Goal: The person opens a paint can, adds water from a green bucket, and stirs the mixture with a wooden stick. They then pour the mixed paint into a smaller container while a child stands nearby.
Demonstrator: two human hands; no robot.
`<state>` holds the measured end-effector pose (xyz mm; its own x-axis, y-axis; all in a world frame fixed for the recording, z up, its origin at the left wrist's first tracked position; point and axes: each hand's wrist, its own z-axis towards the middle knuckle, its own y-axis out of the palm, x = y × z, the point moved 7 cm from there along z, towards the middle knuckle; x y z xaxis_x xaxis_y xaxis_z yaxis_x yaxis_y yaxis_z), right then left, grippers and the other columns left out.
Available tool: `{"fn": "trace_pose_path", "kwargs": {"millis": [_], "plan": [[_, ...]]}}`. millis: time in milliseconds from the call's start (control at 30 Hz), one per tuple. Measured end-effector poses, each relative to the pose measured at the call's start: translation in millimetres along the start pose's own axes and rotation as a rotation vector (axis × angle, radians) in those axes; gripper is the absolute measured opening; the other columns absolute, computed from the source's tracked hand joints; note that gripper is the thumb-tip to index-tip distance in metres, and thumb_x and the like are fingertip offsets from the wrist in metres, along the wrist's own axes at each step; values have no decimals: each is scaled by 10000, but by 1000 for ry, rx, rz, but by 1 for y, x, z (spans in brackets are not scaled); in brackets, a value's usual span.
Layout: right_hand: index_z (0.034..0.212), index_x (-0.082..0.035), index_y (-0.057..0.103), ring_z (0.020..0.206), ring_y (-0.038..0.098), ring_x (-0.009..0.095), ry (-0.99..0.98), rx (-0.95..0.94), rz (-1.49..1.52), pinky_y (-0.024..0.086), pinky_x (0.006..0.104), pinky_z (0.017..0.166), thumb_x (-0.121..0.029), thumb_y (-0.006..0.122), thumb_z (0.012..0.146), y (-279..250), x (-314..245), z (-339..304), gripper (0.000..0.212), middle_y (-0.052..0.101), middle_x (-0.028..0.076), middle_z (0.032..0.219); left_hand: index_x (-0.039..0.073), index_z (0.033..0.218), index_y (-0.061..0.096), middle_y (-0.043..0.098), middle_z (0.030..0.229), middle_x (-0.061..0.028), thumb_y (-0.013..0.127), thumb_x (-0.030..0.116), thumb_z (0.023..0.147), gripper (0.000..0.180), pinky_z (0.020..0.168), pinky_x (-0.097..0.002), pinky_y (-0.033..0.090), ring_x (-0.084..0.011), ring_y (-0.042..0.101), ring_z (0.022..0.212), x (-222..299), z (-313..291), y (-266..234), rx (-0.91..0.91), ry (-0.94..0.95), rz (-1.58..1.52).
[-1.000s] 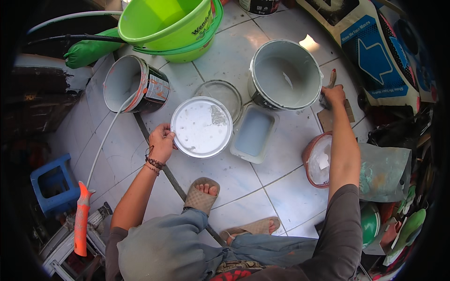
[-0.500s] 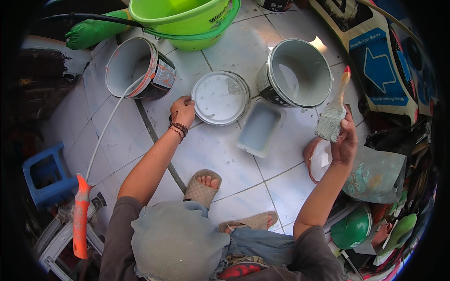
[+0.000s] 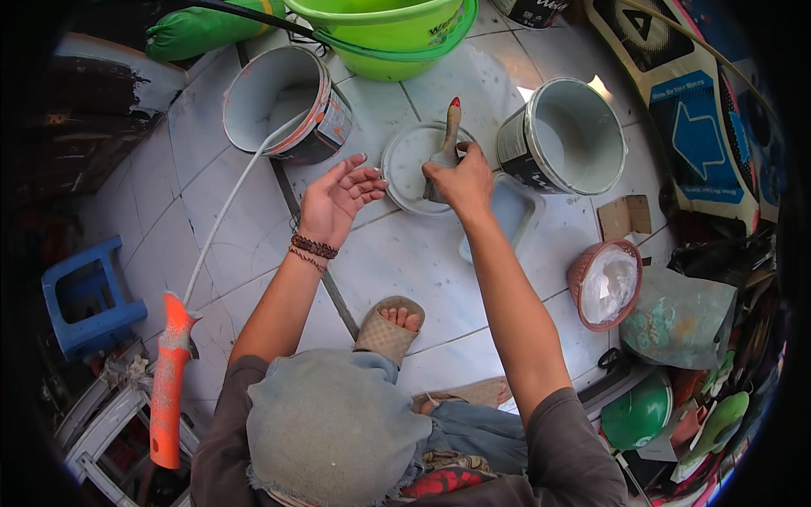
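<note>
My right hand (image 3: 466,179) grips a paintbrush (image 3: 448,150) by its lower handle, red tip pointing up. The brush head is over or against a round, pale grey bucket lid (image 3: 408,160) on the tiles; whether it touches is unclear. Just left of the lid, my left hand (image 3: 342,201) is open, palm up with fingers spread, holding nothing. Partly behind my right wrist lies a shallow rectangular tray (image 3: 525,203). Beyond my left hand a paint bucket (image 3: 338,127) stands with orange smears, and another, grey inside (image 3: 524,145), stands past the tray.
A paint roller with an orange handle (image 3: 171,380) leans its rod into the left bucket. Lime-green basins (image 3: 380,51) stand at the back. At right are a brown bowl (image 3: 583,291), a cardboard scrap (image 3: 625,217) and a grey bag (image 3: 680,317). A blue stool (image 3: 93,300) is far left.
My right hand has brought the paintbrush leftward from beside the brown bowl to the lid. My left hand has let go of the lid's edge and turned palm up.
</note>
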<state>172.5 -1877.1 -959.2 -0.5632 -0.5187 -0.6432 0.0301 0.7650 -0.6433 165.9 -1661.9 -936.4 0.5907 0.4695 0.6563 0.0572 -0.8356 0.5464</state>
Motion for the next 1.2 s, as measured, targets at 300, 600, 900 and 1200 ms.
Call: {"fn": "trace_pose_path", "kwargs": {"millis": [300,600,900,1200], "plan": [[1129,4,573,1126,508,341,-355,102,55,394,416,989,-223,692,763,-20,32,-54,447,576,167,1135,29,1156,543,635,1045,-112,422,284,990,328,868,-377,463,-259,611,1018,3,-7,23,-144,151,117],[1021,-49,637,1018,574,303,-535,-419,-258,487,399,850,-119,682,775,-59,111,-194,259,618,121,1042,13,1122,578,560,1132,-170,597,380,847,459,942,-470,349,-317,491,1080,-33,-56,-66,50,384,2322],[1041,-37,636,913,614,317,-507,-492,-374,513,409,776,-117,692,752,-113,132,-206,305,631,133,968,-6,1114,535,498,1122,-196,601,387,845,481,997,-523,281,-385,412,1133,-60,-78,-69,-143,516,2399],[1031,-8,671,974,634,336,103,-693,-265,494,409,866,-258,647,819,-258,194,-235,329,678,178,1021,16,1091,547,576,1005,-146,703,187,800,372,795,-402,440,-344,567,913,-100,-46,150,-653,617,1629]]}}
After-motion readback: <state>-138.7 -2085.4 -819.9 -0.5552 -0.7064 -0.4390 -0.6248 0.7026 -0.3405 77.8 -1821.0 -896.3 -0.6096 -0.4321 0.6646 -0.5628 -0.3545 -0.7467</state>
